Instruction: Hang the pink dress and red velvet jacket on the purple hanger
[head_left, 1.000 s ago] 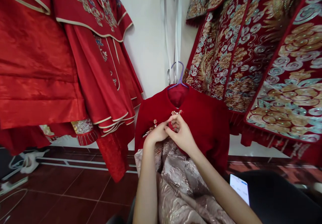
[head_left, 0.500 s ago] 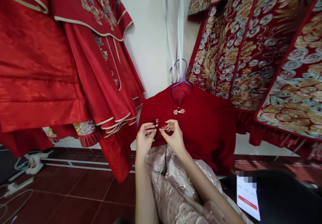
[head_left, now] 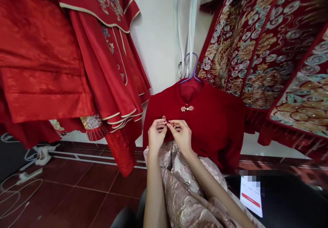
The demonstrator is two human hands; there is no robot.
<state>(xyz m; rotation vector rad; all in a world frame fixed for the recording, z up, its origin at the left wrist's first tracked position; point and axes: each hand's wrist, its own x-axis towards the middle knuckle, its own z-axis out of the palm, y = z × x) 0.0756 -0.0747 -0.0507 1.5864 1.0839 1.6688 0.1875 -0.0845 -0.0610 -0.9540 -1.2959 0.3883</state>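
A dark red jacket (head_left: 215, 118) hangs by its purple hanger (head_left: 195, 67) in front of me. Below its neckline a beaded flower frog button (head_left: 187, 108) lies across the opening, with its two halves joined. Lower on the front, my left hand (head_left: 156, 135) and my right hand (head_left: 183, 135) meet fingertip to fingertip. Both pinch a second beaded frog button (head_left: 171, 124), which the fingers partly cover. One beaded flower (head_left: 164, 117) shows just above the left fingers. Under the jacket hangs a shiny pale pink-silver skirt (head_left: 179, 187).
Red garments (head_left: 102, 81) hang at left, and heavily embroidered red ones (head_left: 256, 60) at right. White straps (head_left: 182, 26) run down to the hanger. A lit phone (head_left: 250, 197) lies on a black surface at lower right. White shoes (head_left: 43, 155) and cables (head_left: 33, 190) are at lower left.
The hands have come together, closing the gap between their fingertips at the lower frog button. The view has shifted slightly, so the jacket appears a little farther right and higher.
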